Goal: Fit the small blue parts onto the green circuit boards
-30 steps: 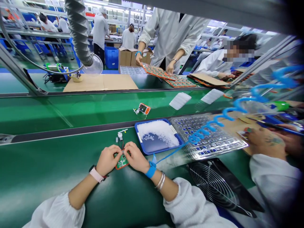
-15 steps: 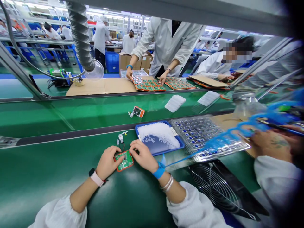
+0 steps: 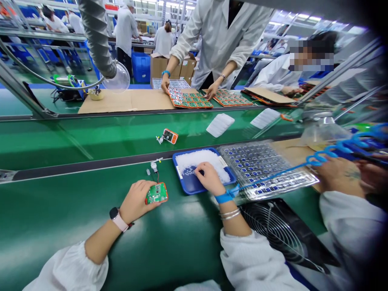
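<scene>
My left hand [image 3: 137, 199] grips the left edge of a green circuit board [image 3: 159, 193] in an orange frame, on the green work surface. Thin wires run from the board's far edge to a small white part [image 3: 154, 166] with a yellow tip. Over the front of a shallow blue tray [image 3: 190, 189] is my right hand [image 3: 210, 178], thumb and fingertips pinched together. Whatever may be between those fingertips is too small to make out. Small white pieces [image 3: 203, 155] are heaped in the tray, with a few scattered near my fingertips.
Right of the tray lies a clear plastic tray [image 3: 266, 171] of small dark blue parts. A fan [image 3: 273, 230] sits in front of it. A co-worker's hand [image 3: 341, 176] and a coiled blue cord [image 3: 330, 151] are at right. An orange-and-white device [image 3: 170, 136] lies on the belt [image 3: 121, 141].
My right hand has left the circuit board and moved right, over the blue tray. My left hand has shifted to the board's left edge. The camera view has tilted slightly downward.
</scene>
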Demonstrator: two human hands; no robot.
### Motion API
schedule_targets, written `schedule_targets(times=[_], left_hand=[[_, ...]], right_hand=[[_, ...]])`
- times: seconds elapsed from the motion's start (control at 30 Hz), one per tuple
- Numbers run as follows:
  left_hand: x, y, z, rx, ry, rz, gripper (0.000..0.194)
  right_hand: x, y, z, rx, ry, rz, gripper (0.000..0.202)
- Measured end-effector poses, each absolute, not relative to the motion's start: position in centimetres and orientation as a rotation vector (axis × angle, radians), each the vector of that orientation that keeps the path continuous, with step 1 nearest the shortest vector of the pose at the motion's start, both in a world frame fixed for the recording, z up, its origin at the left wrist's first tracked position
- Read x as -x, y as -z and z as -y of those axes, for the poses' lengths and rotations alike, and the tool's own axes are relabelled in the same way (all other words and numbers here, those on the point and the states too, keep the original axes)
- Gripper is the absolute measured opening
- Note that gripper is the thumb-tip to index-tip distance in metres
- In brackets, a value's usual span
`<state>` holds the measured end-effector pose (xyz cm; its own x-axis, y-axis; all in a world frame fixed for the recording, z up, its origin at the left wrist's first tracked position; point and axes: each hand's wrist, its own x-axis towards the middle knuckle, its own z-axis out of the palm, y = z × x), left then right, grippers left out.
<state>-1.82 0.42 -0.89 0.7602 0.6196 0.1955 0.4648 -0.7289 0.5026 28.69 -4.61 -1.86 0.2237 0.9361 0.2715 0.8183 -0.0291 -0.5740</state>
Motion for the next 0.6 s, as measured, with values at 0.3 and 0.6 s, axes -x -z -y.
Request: schedule_targets(times=[0.3, 0.6], left_hand=[[1.79, 0.77, -0.4, -2.483, -0.492, -0.809, 0.049], [1.73, 0.7, -0.36, -2.469, -0.505, -0.813, 0.049]], right_hand=[[-29.12, 1.87, 4.58, 1.865, -0.207, 1.583, 0.011], [-29.09, 2.27, 4.15, 1.895, -0.175, 1.627, 0.011]])
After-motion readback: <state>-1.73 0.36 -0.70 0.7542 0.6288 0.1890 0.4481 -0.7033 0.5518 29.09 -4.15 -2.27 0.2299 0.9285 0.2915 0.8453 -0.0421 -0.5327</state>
